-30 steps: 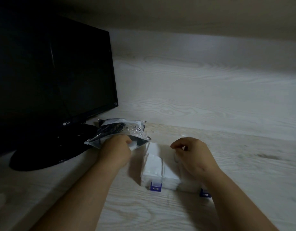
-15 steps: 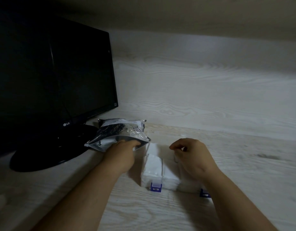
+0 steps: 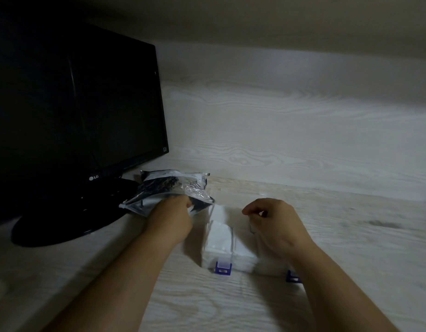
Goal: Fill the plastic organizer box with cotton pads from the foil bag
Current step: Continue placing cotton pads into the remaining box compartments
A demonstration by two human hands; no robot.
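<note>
A dim desk [image 3: 351,248] of pale wood grain, seen from above the person's arms. One black monitor [image 3: 75,116] stands on its round foot at the far left, about nine o'clock from the middle of the desk.

One foil bag [image 3: 169,190] lies just beside the foot, at ten o'clock from the box, crumpled, silver with dark print, its open mouth turned towards the box.

Two bare hands are in view. The left hand [image 3: 170,221] is at the mouth of the bag, fingers curled narrow and their tips tucked under the bag's edge. I cannot tell whether they pinch a pad or only the foil.

One clear plastic organizer box [image 3: 240,257] sits on the desk at the centre, at three o'clock from the left hand. White cotton pads [image 3: 220,236] fill it in at least two stacks side by side; single pads are too blurred to count. Two blue latches show on its near edge at six o'clock, one [image 3: 223,269] on the left and one [image 3: 292,279] on the right, partly behind the forearm.

The right hand [image 3: 276,226] hangs over the right part of the box, fingers curled in, thumb and forefinger nearly meeting. Whether it holds anything I cannot tell
</note>
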